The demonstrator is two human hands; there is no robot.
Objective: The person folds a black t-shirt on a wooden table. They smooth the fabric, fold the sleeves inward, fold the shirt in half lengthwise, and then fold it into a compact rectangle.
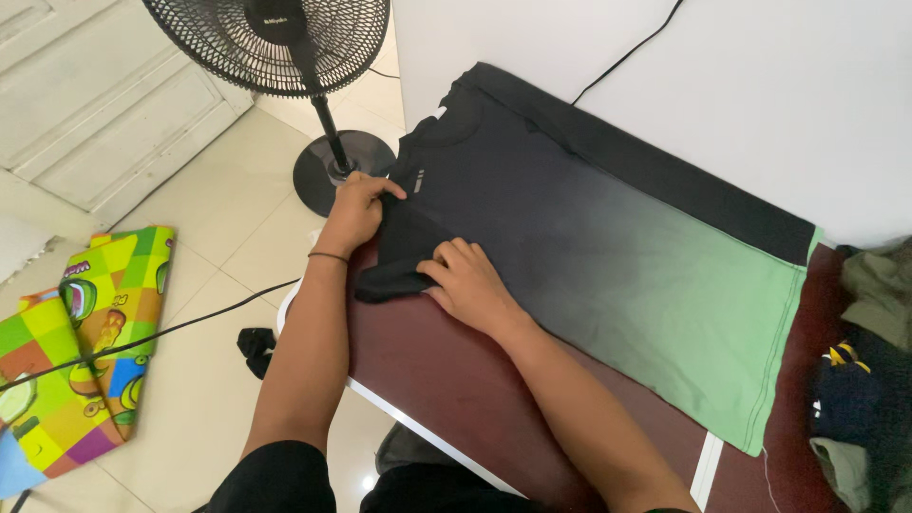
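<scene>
A T-shirt (608, 256), black at the collar and fading to green at the hem, is laid flat on a dark red counter (427, 370). Its long axis runs from the collar at the upper left to the green hem at the lower right, so most of the cloth is spread away to the right of both hands. The near sleeve (399, 261) is folded in over the body of the shirt. The left hand (356, 211) is placed at the shoulder, just beside the collar, and its grip is pressed together, pinching the edge of the cloth there. The right hand (472, 283) is laid on the folded sleeve with the fingers spread, and the cloth is pressed down, not pinched. Both hands are thus at the collar end, and the hem lies well apart from them.

The counter has a white edge and stands beside a white wall. More clothes (869, 370) are piled at its right end. On the tiled floor a black standing fan (294, 43) is seen near the collar end, and a colourful mat (85, 351) lies at the left, crossed by a black cable (180, 328).
</scene>
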